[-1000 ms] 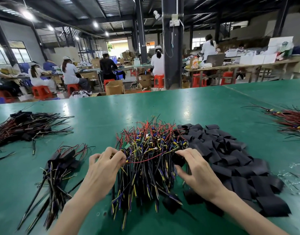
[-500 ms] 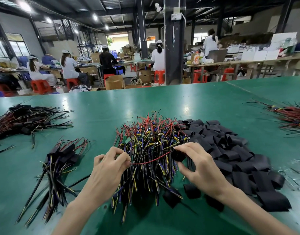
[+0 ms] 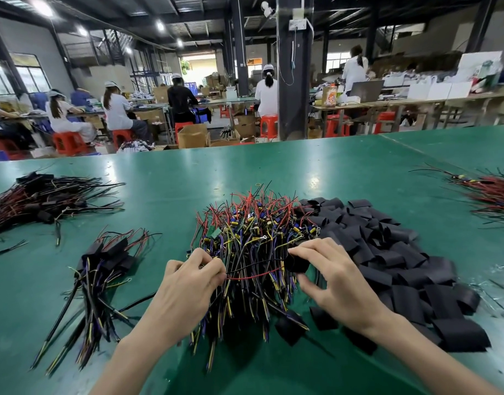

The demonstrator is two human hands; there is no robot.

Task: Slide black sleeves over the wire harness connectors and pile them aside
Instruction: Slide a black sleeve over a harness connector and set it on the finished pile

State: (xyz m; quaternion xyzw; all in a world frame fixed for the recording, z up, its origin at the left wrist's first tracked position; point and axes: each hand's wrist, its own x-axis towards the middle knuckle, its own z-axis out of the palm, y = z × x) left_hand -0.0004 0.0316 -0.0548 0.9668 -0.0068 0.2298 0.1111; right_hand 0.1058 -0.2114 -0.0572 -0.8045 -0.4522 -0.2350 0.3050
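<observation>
A big heap of unsleeved wire harnesses (image 3: 253, 243) lies in front of me on the green table (image 3: 316, 172). My left hand (image 3: 188, 289) pinches the ends of a red and a black wire (image 3: 253, 276) that stretch to the right. My right hand (image 3: 336, 277) pinches a black sleeve (image 3: 296, 263) threaded on those wires, just above the heap. Loose black sleeves (image 3: 393, 252) are spread in a pile to the right. Sleeved harnesses (image 3: 99, 269) are piled to the left.
Another stack of sleeved harnesses (image 3: 43, 201) lies at the far left, and a bundle of red wires (image 3: 490, 198) at the right edge. Past the table's far edge people sit at benches on red stools, with a dark pillar (image 3: 293, 81) in between.
Both hands have risen slightly over the heap. The red and black wires are now pulled straighter between them, with the sleeve held at their right end.
</observation>
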